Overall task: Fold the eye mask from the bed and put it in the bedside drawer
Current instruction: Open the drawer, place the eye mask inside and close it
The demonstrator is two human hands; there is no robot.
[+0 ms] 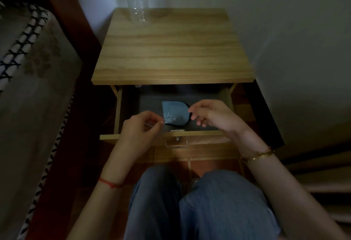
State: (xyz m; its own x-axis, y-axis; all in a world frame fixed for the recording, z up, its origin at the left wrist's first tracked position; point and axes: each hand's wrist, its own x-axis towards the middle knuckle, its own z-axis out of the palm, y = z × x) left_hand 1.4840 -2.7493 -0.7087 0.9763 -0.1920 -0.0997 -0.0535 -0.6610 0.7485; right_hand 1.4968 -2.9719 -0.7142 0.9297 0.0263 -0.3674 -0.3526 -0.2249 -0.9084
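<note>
The folded blue eye mask (174, 113), with pale printed characters, lies on the dark floor of the open bedside drawer (201, 137). My left hand (141, 128) hovers over the drawer's front left, thumb and fingers pinched at the mask's lower left corner. A thin pale strand shows between those fingers. My right hand (210, 115) is inside the drawer at the mask's right end. Its fingers are spread, with the thumb and forefinger apart on either side of the mask's tip.
The wooden bedside table (171, 49) carries a clear plastic bottle (136, 2) at its back left. The bed (28, 87) with a patterned cover runs along the left. A wall stands to the right. My knees in jeans (199, 201) sit below the drawer front.
</note>
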